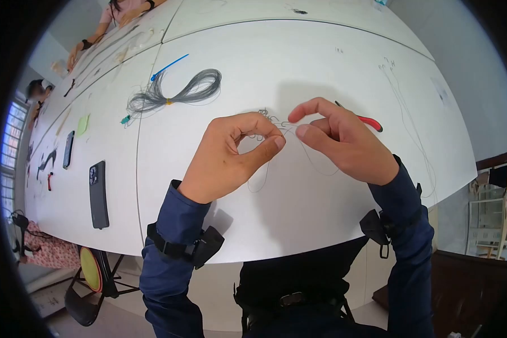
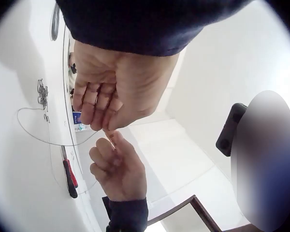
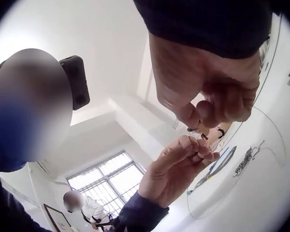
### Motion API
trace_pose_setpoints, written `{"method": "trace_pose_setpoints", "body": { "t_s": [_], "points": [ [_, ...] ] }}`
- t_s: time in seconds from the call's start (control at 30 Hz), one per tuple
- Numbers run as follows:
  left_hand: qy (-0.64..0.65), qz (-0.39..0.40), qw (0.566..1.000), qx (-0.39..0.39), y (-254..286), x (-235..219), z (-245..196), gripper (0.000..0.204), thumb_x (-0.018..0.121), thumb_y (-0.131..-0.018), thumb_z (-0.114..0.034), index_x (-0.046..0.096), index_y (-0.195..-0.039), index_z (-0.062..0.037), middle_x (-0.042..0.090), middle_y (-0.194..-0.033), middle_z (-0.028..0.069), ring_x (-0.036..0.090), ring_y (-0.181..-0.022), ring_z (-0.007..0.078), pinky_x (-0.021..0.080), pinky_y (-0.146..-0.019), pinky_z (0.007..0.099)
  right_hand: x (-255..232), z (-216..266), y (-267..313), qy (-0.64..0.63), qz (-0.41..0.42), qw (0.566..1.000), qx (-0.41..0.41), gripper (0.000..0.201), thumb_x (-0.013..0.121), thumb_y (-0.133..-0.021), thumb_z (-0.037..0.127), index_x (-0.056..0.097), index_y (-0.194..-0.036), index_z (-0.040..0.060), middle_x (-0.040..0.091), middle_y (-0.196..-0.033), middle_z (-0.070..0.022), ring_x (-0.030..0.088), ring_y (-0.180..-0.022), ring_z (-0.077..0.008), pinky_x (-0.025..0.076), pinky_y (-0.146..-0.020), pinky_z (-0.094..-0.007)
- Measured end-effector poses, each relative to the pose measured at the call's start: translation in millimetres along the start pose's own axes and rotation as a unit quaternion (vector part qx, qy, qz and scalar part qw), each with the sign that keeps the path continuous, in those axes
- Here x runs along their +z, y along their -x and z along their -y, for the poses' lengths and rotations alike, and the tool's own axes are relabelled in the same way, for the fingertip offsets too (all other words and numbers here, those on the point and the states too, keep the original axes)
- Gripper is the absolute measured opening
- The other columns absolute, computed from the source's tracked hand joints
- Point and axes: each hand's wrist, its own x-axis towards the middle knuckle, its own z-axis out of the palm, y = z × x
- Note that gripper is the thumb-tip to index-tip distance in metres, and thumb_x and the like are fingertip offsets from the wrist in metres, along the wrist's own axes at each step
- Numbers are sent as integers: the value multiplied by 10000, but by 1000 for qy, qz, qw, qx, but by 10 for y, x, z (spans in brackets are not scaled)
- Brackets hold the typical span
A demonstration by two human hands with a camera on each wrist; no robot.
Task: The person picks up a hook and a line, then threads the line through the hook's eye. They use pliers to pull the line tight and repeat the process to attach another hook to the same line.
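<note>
A thin clear line loops below both hands. My left hand pinches part of it between thumb and forefinger. Close by on the right, my right hand has its thumb against curled fingers at the line, its forefinger arched above. In the right wrist view the fingertips of the left hand and right hand nearly meet; what lies between them is too small to tell. Small metal hooks lie heaped on the table behind the hands, also in the left wrist view as a dark cluster.
Red-handled pliers lie behind the right hand. A tied bundle of grey line and a blue strip are at the back left. Two phones, one large, lie left. More line lies right. Another person sits across the tables.
</note>
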Motion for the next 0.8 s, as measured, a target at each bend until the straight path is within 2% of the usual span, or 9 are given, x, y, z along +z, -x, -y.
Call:
{"method": "trace_pose_setpoints", "body": {
  "t_s": [0.1,0.2,0.27,0.3,0.37,0.47,0.6,0.8],
  "points": [
    [-29,-28,999,15,-19,40,81,105,672,-895,-86,676,-894,19,684,-813,69,604,-785,136,467,-815,275,-19,-201,-140,17,-15,999,-40,283,624,-969,287,648,-1057,20,503,-601,24,403,-528,-62,339,-536,-226],
    [-83,-38,996,12,-18,36,133,94,682,-891,-79,671,-895,15,689,-824,76,610,-784,142,476,-775,276,-39,-278,-258,49,-108,991,-61,260,658,-944,266,688,-971,9,473,-553,36,370,-484,-58,316,-495,-227],
    [-143,-31,989,-13,-25,10,130,84,696,-889,-64,665,-905,13,698,-856,76,618,-808,135,476,-785,266,-57,-238,-289,73,-127,988,-48,254,674,-931,258,699,-974,10,463,-542,39,356,-474,-58,300,-478,-232],
    [-160,-29,987,-14,-25,8,120,86,696,-887,-64,663,-904,14,696,-852,82,620,-791,144,475,-745,271,-60,-218,-298,85,-136,986,-41,251,682,-924,255,705,-975,10,458,-537,40,349,-469,-58,292,-469,-235],
    [-194,-22,981,-16,-29,15,110,89,697,-883,-64,659,-902,14,694,-845,95,623,-759,161,474,-665,280,-18,-203,-305,86,-118,988,-44,247,691,-914,251,711,-971,11,451,-528,39,339,-459,-62,281,-463,-240],
    [-214,-31,976,26,-35,18,180,84,699,-873,-57,657,-897,12,681,-828,104,622,-716,190,457,-589,298,25,-293,-348,87,-89,990,-73,239,695,-906,248,717,-955,15,441,-513,31,333,-444,-71,273,-458,-248],
    [-244,-28,968,41,-41,9,222,85,701,-858,-49,660,-900,12,663,-810,110,619,-701,218,468,-597,302,69,-340,-360,120,-63,987,-86,220,696,-887,237,720,-907,19,430,-491,9,342,-436,-83,279,-458,-257],
    [-279,-19,959,47,-31,19,235,83,699,-854,-45,663,-903,11,659,-808,109,623,-705,226,476,-608,312,92,-306,-329,171,-74,977,-100,201,683,-854,220,716,-853,22,449,-486,-10,366,-435,-98,297,-461,-270]
  ]
}}
